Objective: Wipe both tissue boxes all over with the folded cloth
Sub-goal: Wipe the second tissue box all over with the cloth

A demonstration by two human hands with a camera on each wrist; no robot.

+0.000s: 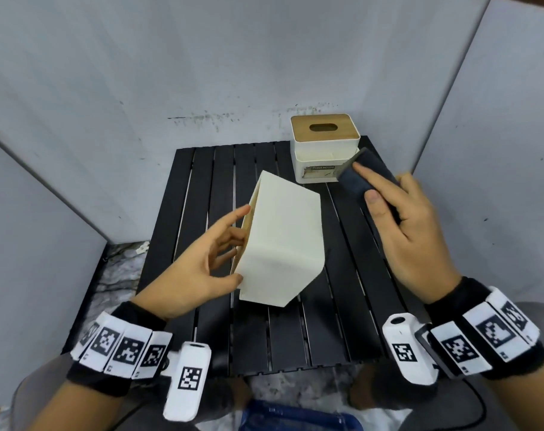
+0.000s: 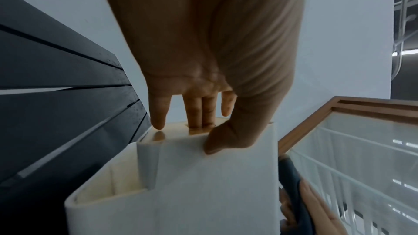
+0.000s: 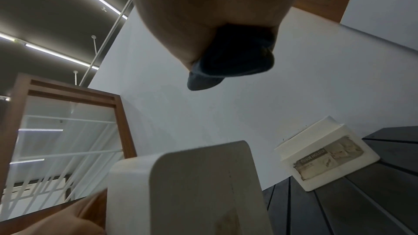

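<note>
A white tissue box (image 1: 283,241) is tipped up on an edge in the middle of the black slatted table (image 1: 342,321), its wooden lid facing left. My left hand (image 1: 238,244) grips it, thumb on the near white side. In the left wrist view two fingers (image 2: 201,113) reach into the lid's slot. My right hand (image 1: 389,194) holds the dark folded cloth (image 1: 364,172) in the air, right of and beyond the tipped box and apart from it. The second tissue box (image 1: 323,150), white with a wooden lid, stands upright at the table's back right, just behind the cloth.
Grey partition walls (image 1: 202,73) close in the table at the back and on both sides. A marbled floor (image 1: 121,275) shows to the left of the table. My lap is at the near edge. A wood-framed glass panel (image 3: 68,131) appears in the wrist views.
</note>
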